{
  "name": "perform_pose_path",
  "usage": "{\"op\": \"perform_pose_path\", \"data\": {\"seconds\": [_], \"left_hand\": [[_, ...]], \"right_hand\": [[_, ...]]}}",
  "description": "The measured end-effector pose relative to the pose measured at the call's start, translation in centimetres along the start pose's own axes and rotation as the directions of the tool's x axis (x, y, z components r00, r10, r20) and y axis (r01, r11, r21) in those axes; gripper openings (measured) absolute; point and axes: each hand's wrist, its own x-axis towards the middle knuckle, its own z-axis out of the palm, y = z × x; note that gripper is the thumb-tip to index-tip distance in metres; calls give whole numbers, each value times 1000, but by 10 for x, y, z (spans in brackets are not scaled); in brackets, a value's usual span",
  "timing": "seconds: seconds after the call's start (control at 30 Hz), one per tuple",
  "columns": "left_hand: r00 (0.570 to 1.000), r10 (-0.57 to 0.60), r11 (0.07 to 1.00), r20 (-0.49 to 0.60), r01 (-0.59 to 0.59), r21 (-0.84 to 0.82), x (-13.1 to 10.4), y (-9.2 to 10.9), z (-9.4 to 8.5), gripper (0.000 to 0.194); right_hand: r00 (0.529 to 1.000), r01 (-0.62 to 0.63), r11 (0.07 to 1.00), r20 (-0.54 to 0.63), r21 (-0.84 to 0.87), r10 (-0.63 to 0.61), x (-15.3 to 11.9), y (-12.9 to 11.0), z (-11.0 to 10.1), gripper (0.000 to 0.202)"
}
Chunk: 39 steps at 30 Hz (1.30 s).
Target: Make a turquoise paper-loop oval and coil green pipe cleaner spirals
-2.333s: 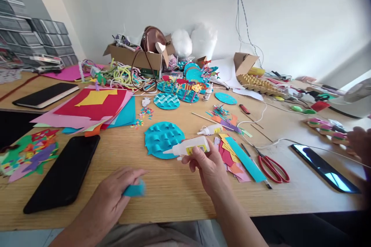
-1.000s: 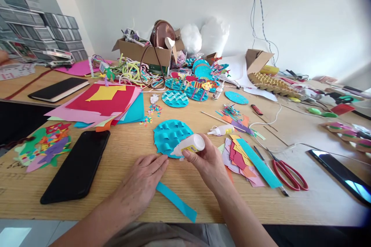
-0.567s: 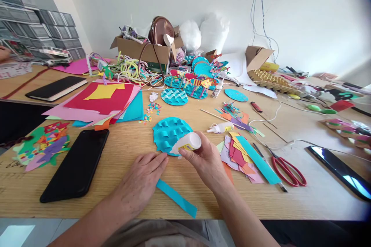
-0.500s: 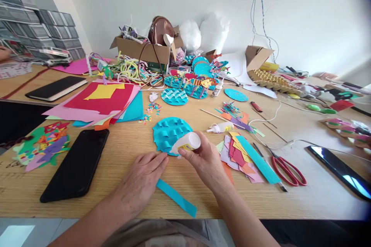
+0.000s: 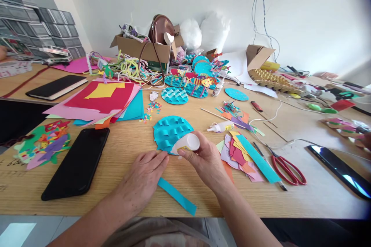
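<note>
A blue disc (image 5: 171, 129) with rows of raised, curled blue strips lies on the table in front of me. My right hand (image 5: 205, 160) is closed round a white glue bottle (image 5: 188, 142), tilted with its nozzle down at the disc's lower edge. Fingers together, my left hand (image 5: 145, 173) rests by the near edge of the disc; what its fingertips press, if anything, is hidden. From under this hand a blue paper strip (image 5: 178, 197) runs toward the table's front edge.
Left are a black phone (image 5: 77, 164) and stacked coloured paper (image 5: 87, 104). Right are a second glue bottle (image 5: 222, 126), paper scraps (image 5: 237, 154), red-handled scissors (image 5: 290, 170) and another phone (image 5: 340, 170). Behind stand decorated blue discs (image 5: 197, 89) and a cardboard box (image 5: 142, 52).
The glue bottle has turned slightly in my right hand, with its nozzle still at the disc's lower edge. My left hand is nearly unmoved.
</note>
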Motion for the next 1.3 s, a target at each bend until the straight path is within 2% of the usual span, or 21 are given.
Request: {"op": "perform_pose_path", "data": {"seconds": [0.17, 0.57, 0.9, 1.17, 1.3], "left_hand": [[1000, 2, 1000, 7, -2, -10, 1, 0, 1, 35], [1000, -8, 1000, -13, 7, -28, -1, -1, 5, 36], [1000, -20, 999, 6, 20, -29, 0, 0, 3, 36], [1000, -26, 999, -14, 25, -42, -2, 0, 5, 37], [1000, -28, 999, 9, 28, -40, -2, 0, 4, 37]], "right_hand": [[999, 24, 999, 37, 21, -25, 3, -3, 0, 21], [996, 72, 995, 52, -64, -69, 9, -6, 1, 20], [996, 56, 995, 79, -87, -49, 10, -9, -2, 22], [994, 55, 960, 102, -273, -28, 13, -17, -3, 23], [997, 24, 967, 82, -252, -3, 13, -18, -4, 21]]}}
